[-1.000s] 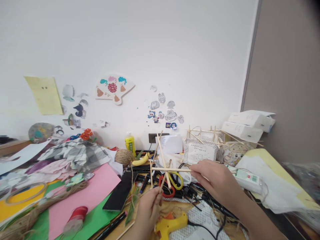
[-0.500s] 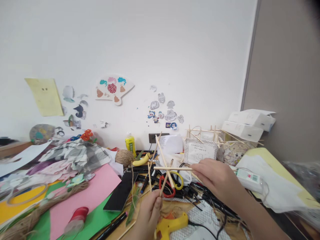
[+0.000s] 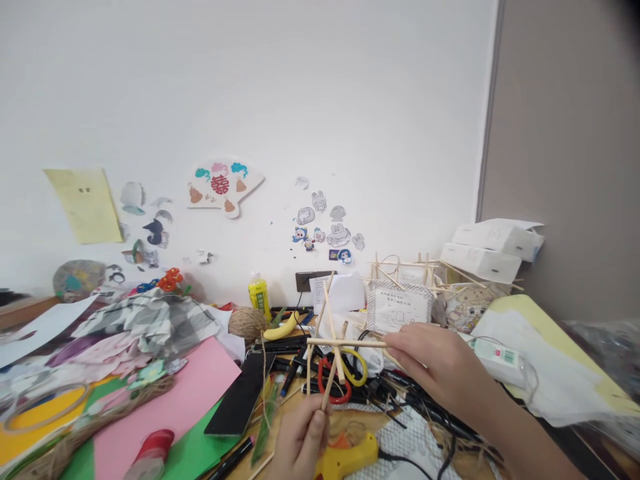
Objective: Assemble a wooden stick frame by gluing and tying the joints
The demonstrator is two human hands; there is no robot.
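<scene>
Several thin wooden sticks joined into a small open frame [image 3: 335, 343] are held up above the cluttered table. My left hand [image 3: 305, 430] pinches the lower end of one slanting stick. From the right, my right hand [image 3: 435, 360] grips the end of the horizontal stick [image 3: 363, 344]; its fingertips are partly hidden behind the hand. Beneath the frame lie scissors with a red handle [image 3: 334, 390] and another pair with a yellow handle [image 3: 359, 369]. A yellow glue gun [image 3: 350, 457] rests just right of my left hand, partly covered by it.
Left are pink paper [image 3: 165, 400], a black flat box [image 3: 240, 393] and checked cloth [image 3: 155, 320]. A twine ball [image 3: 247, 323], toy banana [image 3: 281, 327] and yellow bottle [image 3: 259, 295] stand farther back. Another stick structure [image 3: 405, 273] and white boxes [image 3: 483, 257] are by the wall.
The stick frame has turned slightly in my hands, its left upright sticks shifting. My left hand is a little lower and to the right. The view has tilted up slightly.
</scene>
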